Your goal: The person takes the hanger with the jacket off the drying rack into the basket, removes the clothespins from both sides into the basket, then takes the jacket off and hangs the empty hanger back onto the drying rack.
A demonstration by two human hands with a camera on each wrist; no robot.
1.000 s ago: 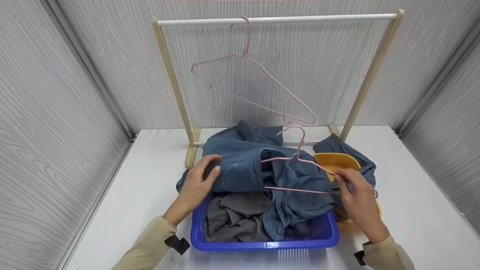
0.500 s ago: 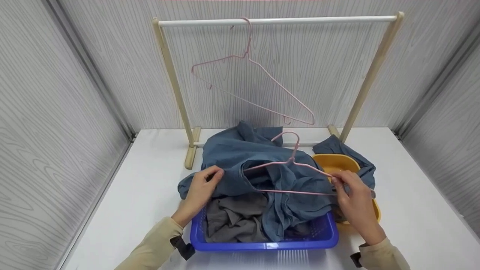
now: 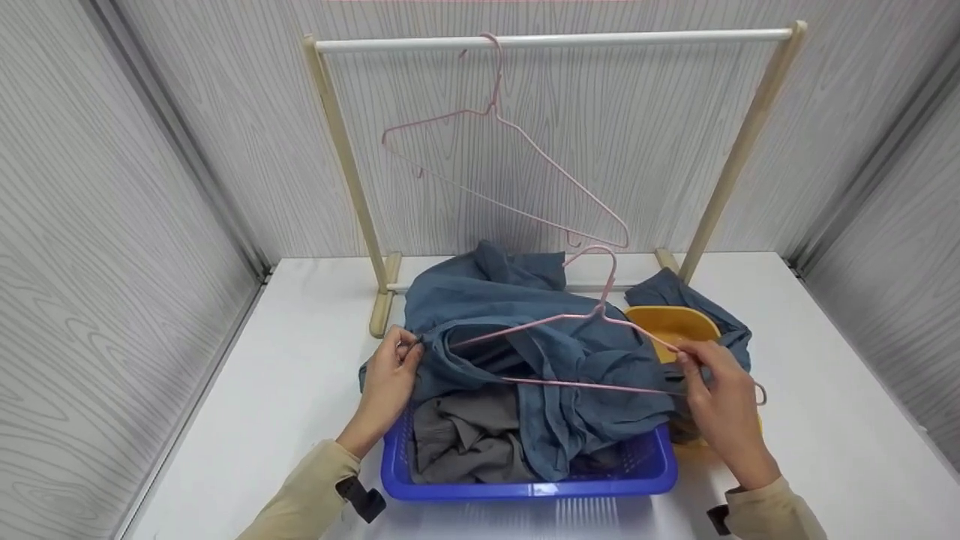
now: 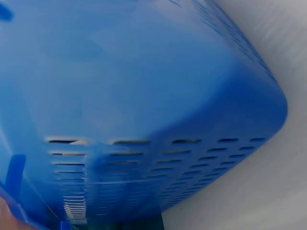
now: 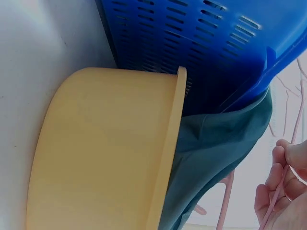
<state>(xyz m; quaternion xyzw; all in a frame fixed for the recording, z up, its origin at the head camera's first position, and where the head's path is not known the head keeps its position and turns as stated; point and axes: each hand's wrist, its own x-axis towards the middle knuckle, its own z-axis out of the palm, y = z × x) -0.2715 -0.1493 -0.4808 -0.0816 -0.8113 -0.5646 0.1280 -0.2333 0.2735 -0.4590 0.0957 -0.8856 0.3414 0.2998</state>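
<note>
With its fingertips, my left hand (image 3: 384, 384) pinches the edge of a blue-grey garment (image 3: 517, 301) spread over the blue basket (image 3: 525, 492). My right hand (image 3: 724, 405) pinches the right shoulder of a pink wire hanger (image 3: 600, 309); in the right wrist view, thumb and fingers (image 5: 279, 179) close around the pink wire. The hanger's left end goes into the garment's opening, where cloth hides its tip. Its hook points up. Beneath the garment, a dark grey cloth (image 3: 474, 435) lies crumpled in the basket. The left wrist view shows mostly the basket's slotted wall (image 4: 158, 86).
A second pink hanger (image 3: 495, 110) hangs from the white bar (image 3: 645, 37) of a wooden-legged rack behind the basket. To the basket's right stands a yellow basin (image 3: 675, 318), with blue-grey cloth (image 3: 731, 330) over its far side. Wood-patterned panels enclose the white table (image 3: 832, 360).
My left hand has gripped the garment's edge and drawn it left, widening the opening around the hanger's left part. The right hand keeps hold of the hanger, which shifted slightly left, then back right.
</note>
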